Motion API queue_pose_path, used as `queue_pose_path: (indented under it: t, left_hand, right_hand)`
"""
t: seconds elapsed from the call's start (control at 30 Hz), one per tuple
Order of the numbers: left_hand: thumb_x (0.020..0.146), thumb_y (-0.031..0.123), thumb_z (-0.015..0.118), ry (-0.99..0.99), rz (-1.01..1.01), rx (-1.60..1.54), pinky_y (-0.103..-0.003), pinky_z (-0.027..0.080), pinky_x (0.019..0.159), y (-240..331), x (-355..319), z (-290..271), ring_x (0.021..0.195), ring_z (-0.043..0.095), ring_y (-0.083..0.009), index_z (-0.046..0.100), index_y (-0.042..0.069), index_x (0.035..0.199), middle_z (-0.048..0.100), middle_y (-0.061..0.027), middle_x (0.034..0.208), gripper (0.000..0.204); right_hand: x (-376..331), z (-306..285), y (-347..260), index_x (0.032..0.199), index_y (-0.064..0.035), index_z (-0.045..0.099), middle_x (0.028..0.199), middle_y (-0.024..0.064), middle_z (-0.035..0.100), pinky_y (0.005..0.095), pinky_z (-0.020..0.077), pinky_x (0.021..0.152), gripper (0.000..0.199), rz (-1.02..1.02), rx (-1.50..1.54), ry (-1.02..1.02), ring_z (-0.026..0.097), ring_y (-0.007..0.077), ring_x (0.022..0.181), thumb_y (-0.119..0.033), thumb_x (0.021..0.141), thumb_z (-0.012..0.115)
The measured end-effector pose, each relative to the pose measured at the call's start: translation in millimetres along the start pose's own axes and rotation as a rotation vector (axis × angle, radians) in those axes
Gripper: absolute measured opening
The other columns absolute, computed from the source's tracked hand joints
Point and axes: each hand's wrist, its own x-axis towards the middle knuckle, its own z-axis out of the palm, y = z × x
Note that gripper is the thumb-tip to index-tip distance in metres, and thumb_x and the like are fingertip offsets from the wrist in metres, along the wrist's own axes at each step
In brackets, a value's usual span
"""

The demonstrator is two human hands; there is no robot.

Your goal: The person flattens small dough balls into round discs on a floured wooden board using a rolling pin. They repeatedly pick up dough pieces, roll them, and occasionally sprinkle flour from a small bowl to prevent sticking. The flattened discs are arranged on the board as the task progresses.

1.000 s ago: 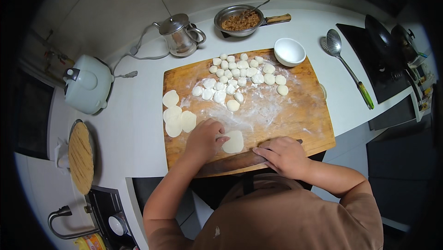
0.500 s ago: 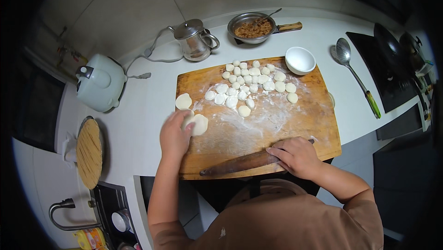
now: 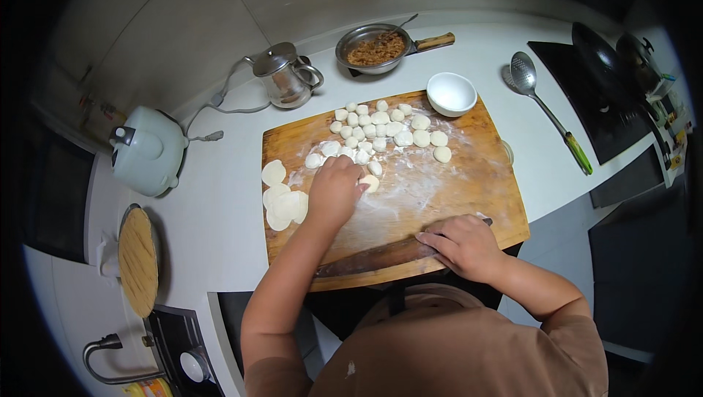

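Note:
My left hand (image 3: pixel 338 190) reaches over the floured wooden board (image 3: pixel 395 232), its fingers curled and its thumb against the edge of a small flattened dough piece (image 3: pixel 371 184). My right hand (image 3: pixel 463 245) is closed around the right part of a dark tapered rolling pin (image 3: pixel 377 258), which lies along the board's near edge. Thin round dough wrappers (image 3: pixel 285 210) overlap at the board's left edge, beside my left forearm. Beyond my left hand, several small floured dough pieces (image 3: pixel 381 130) are clustered across the far half of the board.
A white bowl (image 3: pixel 451 94) rests on the board's far right corner. Behind stand a pan of brown filling (image 3: pixel 375 49) with a spoon and a metal kettle (image 3: pixel 286 78). A slotted spoon (image 3: pixel 548 109) lies right; a pale green appliance (image 3: pixel 150 151) and round woven tray (image 3: pixel 138 261) are left.
My left hand has left the wrappers and moved right to the flattened dough piece. Another wrapper now lies overlapping the others. My right hand stays on the rolling pin; the view has shifted slightly.

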Motion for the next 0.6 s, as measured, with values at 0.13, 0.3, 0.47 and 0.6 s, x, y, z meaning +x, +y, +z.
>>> queue_pose_path:
  t: [0.13,0.3,0.47,0.6]
  left_hand:
    - [0.08,0.014,0.075,0.048,0.119,-0.243,-0.04,0.048,0.084,4,-10,4,0.096,0.06,-0.0283,0.064,0.009,0.089,0.065,-0.0066,0.093,0.015]
    - [0.077,0.01,0.077,-0.152,0.329,-0.231,-0.041,0.051,0.086,4,-36,6,0.1,0.063,-0.0292,0.067,0.009,0.1,0.069,-0.006,0.102,0.026]
    - [0.082,0.016,0.076,-0.167,0.068,-0.373,-0.039,0.046,0.103,2,-61,-26,0.119,0.059,-0.0285,0.064,0.014,0.128,0.065,-0.0081,0.125,0.048]
    - [0.084,0.018,0.075,-0.161,0.015,-0.162,-0.045,0.036,0.114,7,-92,-33,0.136,0.048,-0.0305,0.053,0.009,0.141,0.054,-0.0118,0.142,0.062]
  right_hand:
    - [-4,1,1,0.12,-0.0139,0.067,0.107,0.0008,0.068,0.0371,0.0492,0.08,0.039,0.012,0.013,0.003,0.064,0.0214,0.097,-0.015,0.081,0.068]
    - [-6,1,2,0.122,-0.0141,0.066,0.106,0.001,0.067,0.0362,0.0493,0.08,0.039,-0.036,0.029,-0.021,0.064,0.0205,0.097,-0.016,0.083,0.064]
    - [-6,1,8,0.121,-0.013,0.066,0.107,0.0017,0.067,0.0368,0.0494,0.08,0.039,-0.042,0.02,-0.043,0.063,0.022,0.097,-0.016,0.083,0.065]
    - [2,1,17,0.122,-0.012,0.065,0.108,0.0026,0.067,0.0378,0.049,0.081,0.043,0.015,-0.009,-0.024,0.063,0.0244,0.097,-0.017,0.08,0.069]
